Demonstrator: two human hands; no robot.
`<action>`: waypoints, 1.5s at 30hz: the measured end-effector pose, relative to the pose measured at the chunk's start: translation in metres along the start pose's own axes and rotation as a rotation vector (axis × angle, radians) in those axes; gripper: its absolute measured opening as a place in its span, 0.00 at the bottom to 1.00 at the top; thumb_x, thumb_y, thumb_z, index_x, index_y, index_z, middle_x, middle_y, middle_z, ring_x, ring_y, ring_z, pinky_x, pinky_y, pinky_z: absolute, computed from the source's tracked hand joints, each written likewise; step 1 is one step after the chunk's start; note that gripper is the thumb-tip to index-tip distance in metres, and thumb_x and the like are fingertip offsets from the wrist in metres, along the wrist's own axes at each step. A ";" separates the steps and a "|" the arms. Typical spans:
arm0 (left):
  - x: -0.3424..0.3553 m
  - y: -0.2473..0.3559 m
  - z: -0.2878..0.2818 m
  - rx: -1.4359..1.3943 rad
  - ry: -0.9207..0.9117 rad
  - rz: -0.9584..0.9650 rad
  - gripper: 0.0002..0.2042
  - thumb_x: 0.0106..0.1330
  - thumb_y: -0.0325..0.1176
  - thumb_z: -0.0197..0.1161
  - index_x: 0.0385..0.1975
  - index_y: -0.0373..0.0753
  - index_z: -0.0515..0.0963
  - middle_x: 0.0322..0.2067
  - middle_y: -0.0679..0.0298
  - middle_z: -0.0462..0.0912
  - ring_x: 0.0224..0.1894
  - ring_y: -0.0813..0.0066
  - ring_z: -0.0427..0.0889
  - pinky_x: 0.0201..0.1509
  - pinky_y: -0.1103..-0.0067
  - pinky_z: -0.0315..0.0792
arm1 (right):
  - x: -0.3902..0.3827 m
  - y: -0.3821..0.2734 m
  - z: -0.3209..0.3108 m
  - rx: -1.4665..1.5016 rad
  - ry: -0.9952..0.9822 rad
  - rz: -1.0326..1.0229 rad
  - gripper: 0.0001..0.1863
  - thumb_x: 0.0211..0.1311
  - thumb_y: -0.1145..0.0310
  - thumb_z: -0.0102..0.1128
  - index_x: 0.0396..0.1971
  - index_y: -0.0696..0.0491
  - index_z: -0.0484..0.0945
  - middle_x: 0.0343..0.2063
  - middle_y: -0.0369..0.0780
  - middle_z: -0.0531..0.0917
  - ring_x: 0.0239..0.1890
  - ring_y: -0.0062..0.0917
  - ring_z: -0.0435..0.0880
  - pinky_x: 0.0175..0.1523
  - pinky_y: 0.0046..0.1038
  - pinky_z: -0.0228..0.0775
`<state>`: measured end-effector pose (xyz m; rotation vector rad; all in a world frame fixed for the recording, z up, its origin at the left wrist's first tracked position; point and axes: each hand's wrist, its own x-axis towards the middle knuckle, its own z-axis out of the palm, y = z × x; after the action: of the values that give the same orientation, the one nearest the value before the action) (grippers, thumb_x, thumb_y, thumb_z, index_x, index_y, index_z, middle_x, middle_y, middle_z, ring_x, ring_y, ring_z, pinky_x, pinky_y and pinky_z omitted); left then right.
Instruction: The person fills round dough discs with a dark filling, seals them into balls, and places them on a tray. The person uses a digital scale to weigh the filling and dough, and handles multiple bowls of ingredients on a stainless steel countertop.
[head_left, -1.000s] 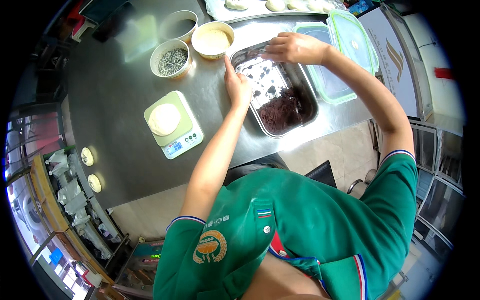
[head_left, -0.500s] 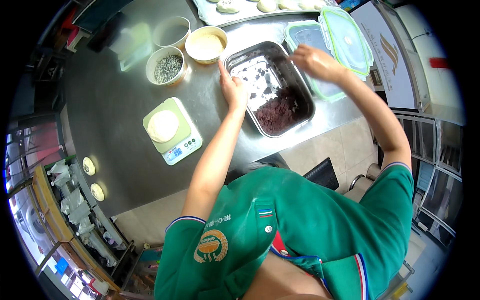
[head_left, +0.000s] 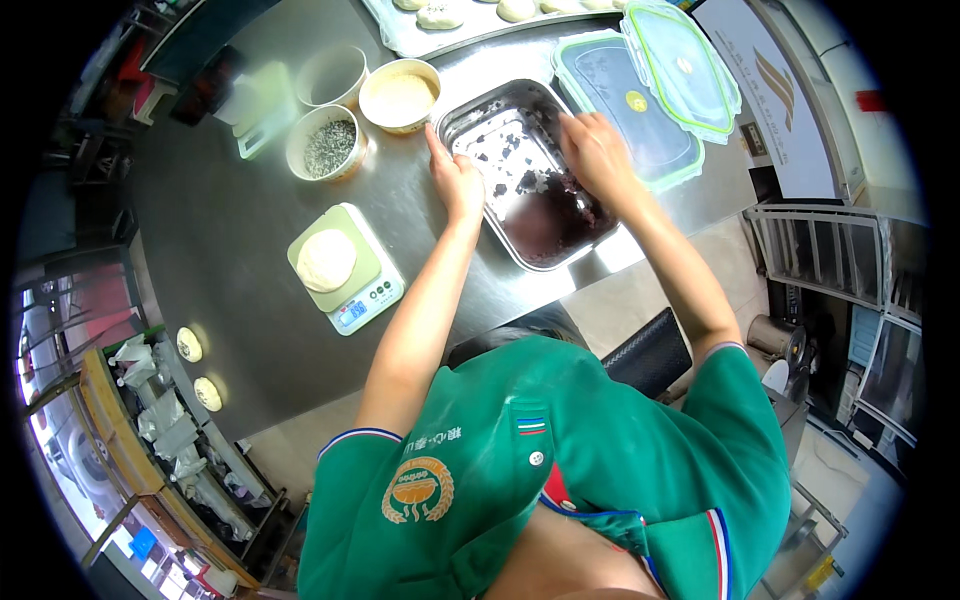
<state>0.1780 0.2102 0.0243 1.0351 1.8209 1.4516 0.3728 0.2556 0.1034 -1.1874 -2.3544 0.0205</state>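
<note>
A deep rectangular metal pan [head_left: 532, 105] sits at the table's near edge, dark red mash [head_left: 548, 225] blurred at its near end and scattered bits across its shiny bottom. My left hand [head_left: 458, 185] lies along the pan's left side, gripping the rim. On the right, my right hand [head_left: 598, 155] closes with bent fingers at the opposite rim; its fingertips are partly hidden. To the left, a pale dough ball [head_left: 326, 261] rests on a green-topped digital scale [head_left: 357, 318].
Behind are a tub of black-and-white seeds [head_left: 330, 145], a tub of pale yellow filling [head_left: 400, 92] and a whitish tub [head_left: 331, 75]. Clear lidded boxes [head_left: 640, 100] lie right, a tray of dough pieces [head_left: 470, 38] at the far edge. Two small buns [head_left: 189, 345] sit far left.
My right hand has moved down and left from above the boxes to the pan's right rim. The mash now looks smeared, with more bits spread over the bottom. My left hand stays at its side.
</note>
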 end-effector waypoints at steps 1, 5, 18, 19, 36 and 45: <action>0.000 0.001 0.000 0.004 -0.010 -0.002 0.32 0.62 0.20 0.45 0.70 0.33 0.50 0.62 0.36 0.63 0.65 0.45 0.64 0.68 0.66 0.57 | 0.007 0.004 0.019 0.009 0.061 -0.001 0.05 0.58 0.75 0.55 0.32 0.60 0.77 0.25 0.48 0.79 0.34 0.40 0.77 0.40 0.39 0.70; -0.002 0.001 -0.001 0.012 0.005 -0.026 0.32 0.63 0.20 0.45 0.70 0.33 0.50 0.63 0.37 0.62 0.65 0.45 0.64 0.69 0.66 0.57 | 0.016 -0.016 0.058 0.138 0.065 -0.014 0.05 0.55 0.75 0.55 0.30 0.60 0.78 0.25 0.47 0.79 0.34 0.41 0.77 0.41 0.37 0.71; -0.003 -0.004 -0.001 -0.068 0.018 0.020 0.30 0.68 0.22 0.45 0.70 0.33 0.48 0.67 0.41 0.57 0.69 0.48 0.58 0.72 0.68 0.51 | 0.015 -0.013 0.001 0.223 0.003 0.007 0.07 0.54 0.76 0.58 0.32 0.60 0.81 0.24 0.47 0.81 0.32 0.42 0.78 0.42 0.39 0.73; -0.002 -0.004 -0.001 -0.050 0.021 0.043 0.30 0.68 0.22 0.45 0.70 0.33 0.48 0.67 0.41 0.57 0.69 0.48 0.58 0.72 0.68 0.51 | 0.025 -0.007 0.009 0.194 0.030 0.028 0.07 0.56 0.75 0.57 0.32 0.60 0.81 0.24 0.48 0.81 0.33 0.42 0.78 0.42 0.39 0.72; -0.001 -0.009 0.001 -0.078 0.052 0.049 0.25 0.73 0.29 0.43 0.70 0.35 0.52 0.66 0.42 0.59 0.68 0.49 0.60 0.70 0.67 0.54 | 0.033 -0.035 0.047 0.302 -0.091 -0.294 0.15 0.53 0.76 0.59 0.41 0.62 0.81 0.31 0.46 0.83 0.38 0.38 0.79 0.45 0.35 0.73; -0.005 -0.004 0.001 -0.346 0.042 -0.010 0.24 0.75 0.30 0.40 0.71 0.38 0.53 0.70 0.52 0.56 0.70 0.63 0.57 0.71 0.74 0.50 | -0.052 -0.036 -0.027 0.164 -0.457 -0.668 0.20 0.51 0.71 0.54 0.44 0.65 0.77 0.31 0.42 0.79 0.38 0.31 0.78 0.43 0.29 0.74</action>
<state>0.1800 0.2061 0.0197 0.8245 1.5261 1.7172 0.3839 0.1883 0.1134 -0.2924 -2.9670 0.2748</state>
